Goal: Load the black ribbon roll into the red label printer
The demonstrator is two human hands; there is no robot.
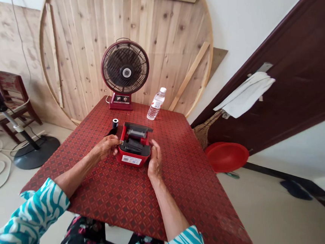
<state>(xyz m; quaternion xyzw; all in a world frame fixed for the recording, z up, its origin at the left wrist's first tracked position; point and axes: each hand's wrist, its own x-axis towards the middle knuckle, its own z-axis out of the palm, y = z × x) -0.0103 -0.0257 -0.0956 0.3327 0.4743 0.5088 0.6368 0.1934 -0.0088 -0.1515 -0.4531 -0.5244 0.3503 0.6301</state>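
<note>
A small red and black machine with its top open, like a label printer, sits on the table in front of me. Inside it lie a roller and dark ribbon-like film, and a white label with a printed code is stuck on its near side. At its left edge, my left hand pinches with thumb and fingers; what lies between them is too small to make out. My right hand lies along the machine's right side, fingers stretched out. Just behind my left hand stands a small black roll with a white core, some black strip beside it.
A red patterned cloth covers the table. At its back stand a dark red fan and a clear water bottle. A floor stand and a wooden chair are to the left, a red basin to the right.
</note>
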